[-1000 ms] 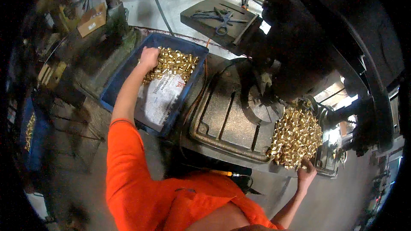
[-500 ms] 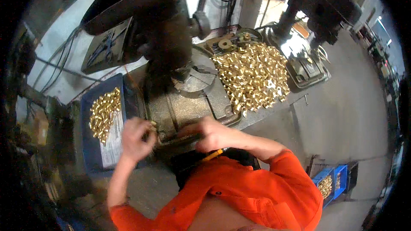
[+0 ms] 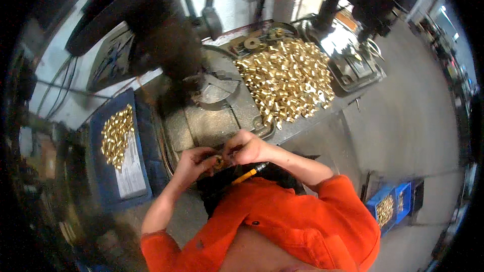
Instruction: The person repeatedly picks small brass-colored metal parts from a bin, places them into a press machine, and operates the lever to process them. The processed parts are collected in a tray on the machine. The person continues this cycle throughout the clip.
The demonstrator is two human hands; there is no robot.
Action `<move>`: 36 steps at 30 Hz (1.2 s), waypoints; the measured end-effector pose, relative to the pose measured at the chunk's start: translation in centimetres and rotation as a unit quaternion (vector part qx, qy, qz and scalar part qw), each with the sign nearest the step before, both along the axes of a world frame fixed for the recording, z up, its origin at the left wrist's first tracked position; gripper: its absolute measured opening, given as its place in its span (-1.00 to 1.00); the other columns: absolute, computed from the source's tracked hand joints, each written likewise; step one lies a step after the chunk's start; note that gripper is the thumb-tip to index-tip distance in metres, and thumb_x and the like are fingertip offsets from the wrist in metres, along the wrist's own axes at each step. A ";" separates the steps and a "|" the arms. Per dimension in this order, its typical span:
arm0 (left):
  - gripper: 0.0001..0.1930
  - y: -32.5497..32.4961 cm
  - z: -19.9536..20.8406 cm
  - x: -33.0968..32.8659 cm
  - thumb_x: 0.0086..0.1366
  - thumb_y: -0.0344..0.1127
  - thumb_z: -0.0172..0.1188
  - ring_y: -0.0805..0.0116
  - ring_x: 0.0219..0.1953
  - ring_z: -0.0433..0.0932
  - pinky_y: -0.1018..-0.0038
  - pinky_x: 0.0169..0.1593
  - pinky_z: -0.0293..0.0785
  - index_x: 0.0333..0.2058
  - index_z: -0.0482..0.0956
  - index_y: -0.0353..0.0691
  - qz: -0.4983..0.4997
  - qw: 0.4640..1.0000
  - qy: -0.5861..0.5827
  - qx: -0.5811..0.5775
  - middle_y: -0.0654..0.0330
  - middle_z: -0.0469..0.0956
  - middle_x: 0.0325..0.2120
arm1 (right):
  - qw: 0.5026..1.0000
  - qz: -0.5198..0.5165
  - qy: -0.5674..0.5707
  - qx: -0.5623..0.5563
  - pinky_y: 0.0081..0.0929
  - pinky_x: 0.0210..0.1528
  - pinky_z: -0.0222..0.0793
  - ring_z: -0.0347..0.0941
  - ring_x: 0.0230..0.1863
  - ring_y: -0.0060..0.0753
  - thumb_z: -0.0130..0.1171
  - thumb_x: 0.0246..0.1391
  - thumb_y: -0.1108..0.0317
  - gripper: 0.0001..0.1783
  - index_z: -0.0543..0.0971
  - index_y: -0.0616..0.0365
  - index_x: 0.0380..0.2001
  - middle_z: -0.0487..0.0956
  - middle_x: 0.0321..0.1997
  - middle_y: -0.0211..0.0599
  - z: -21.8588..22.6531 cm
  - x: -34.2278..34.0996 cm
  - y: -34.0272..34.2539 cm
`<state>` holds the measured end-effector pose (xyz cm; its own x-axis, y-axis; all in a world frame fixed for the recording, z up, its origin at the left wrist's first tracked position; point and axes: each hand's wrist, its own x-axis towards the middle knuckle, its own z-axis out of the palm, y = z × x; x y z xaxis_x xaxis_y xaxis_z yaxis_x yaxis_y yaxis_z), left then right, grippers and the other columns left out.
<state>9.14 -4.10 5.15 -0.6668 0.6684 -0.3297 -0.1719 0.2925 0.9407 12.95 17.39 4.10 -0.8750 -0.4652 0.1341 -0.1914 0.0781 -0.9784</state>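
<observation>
Both hands are meeting right at the near edge of the drill press table [image 3: 217, 121], just in front of the person's chest. The left hand [image 3: 194, 161] and right hand [image 3: 246, 148] are curling in toward each other, and between them there's a small clutch of brass fittings [image 3: 219, 161]. The fingers of both hands are looking closed around those pieces, pinching them from either side, though it's too small and blurry to tell which hand is actually carrying the load.

How they'd handle, my guess: solid little brass parts, so heavy for their size, totally stiff, not fragile at all. Smooth machined metal is probably slick, maybe oily, so I'd be pinching each one across its body with fingertips rather than by an end.

Everything else, going off the drill press table: a big heap of loose brass pieces [image 3: 287, 80] is sitting on its far right side, spilling toward the edge. Off to its left there's a blue bin [image 3: 118, 171] holding a smaller pile of brass pieces plus a white sheet. The dark machine head [image 3: 166, 45] is looming right above it. Well away to the right, down on the floor [image 3: 403, 131], another blue crate [image 3: 390, 209] is holding more brass.
</observation>
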 end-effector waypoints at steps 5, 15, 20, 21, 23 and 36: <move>-0.79 1.1 -0.7 0.7 0.23 -0.33 0.03 0.49 -0.53 0.49 0.53 -0.35 0.44 -0.30 0.47 -0.40 0.002 0.990 0.001 0.142 0.21 0.50 -0.50 | 0.991 -0.013 -0.091 -0.099 -0.58 -0.42 0.33 0.41 -0.51 -0.53 -0.04 -0.48 0.63 -0.74 0.52 0.35 -0.56 0.51 -0.58 -0.28 -0.4 -0.1 0.5; -0.79 2.9 -3.0 -7.6 0.16 -0.31 0.10 0.35 -0.62 0.52 0.51 -0.48 0.46 -0.36 0.43 -0.37 0.238 0.949 0.008 0.206 0.09 0.52 -0.53 | 0.961 -0.107 -0.063 -0.248 -0.45 -0.44 0.35 0.40 -0.45 -0.23 -0.05 -0.47 0.53 -0.80 0.45 0.36 -0.61 0.49 -0.51 -0.01 0.8 -1.1 3.7; -0.76 4.3 -6.1 -10.7 0.13 -0.30 0.18 0.35 -0.63 0.53 0.52 -0.51 0.48 -0.37 0.42 -0.39 0.276 0.928 0.032 0.249 0.05 0.52 -0.55 | 0.972 -0.161 -0.011 -0.171 -0.42 -0.31 0.35 0.44 -0.40 -0.25 -0.21 -0.58 0.61 -0.73 0.46 0.37 -0.67 0.51 -0.56 -0.11 2.7 -2.0 6.2; -0.75 4.8 -6.1 -10.6 0.13 -0.29 0.18 0.34 -0.62 0.54 0.51 -0.55 0.47 -0.39 0.41 -0.39 0.299 0.920 0.036 0.250 0.05 0.51 -0.57 | 0.974 -0.179 0.024 -0.138 -0.44 -0.37 0.33 0.42 -0.42 -0.25 -0.18 -0.48 0.60 -0.78 0.46 0.35 -0.66 0.49 -0.57 -0.10 3.4 -2.6 7.0; -0.76 4.9 -6.5 -10.6 0.14 -0.30 0.18 0.33 -0.61 0.55 0.51 -0.56 0.47 -0.38 0.42 -0.39 0.303 0.915 0.031 0.267 0.05 0.50 -0.58 | 0.971 -0.212 0.088 -0.071 -0.46 -0.39 0.32 0.41 -0.44 -0.28 -0.15 -0.31 0.59 -0.84 0.46 0.34 -0.64 0.49 -0.56 -0.11 6.0 -4.1 8.2; -0.73 5.4 -6.3 -10.2 0.12 -0.33 0.17 0.28 -0.55 0.56 0.48 -0.54 0.48 -0.34 0.37 -0.42 0.311 0.912 -0.034 0.265 0.03 0.47 -0.58 | 0.766 -0.443 0.427 0.190 -0.53 -0.32 0.34 0.41 -0.41 -0.51 0.00 0.03 0.24 -0.68 0.49 0.10 -0.15 0.54 -0.35 -0.32 26.6 -22.2 15.9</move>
<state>-1.04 1.31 -1.17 -0.9613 0.2457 -0.1251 -0.2132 -0.3752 0.9021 -9.27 33.31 30.72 -0.5393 0.1121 0.8346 -0.4560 0.7943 -0.4014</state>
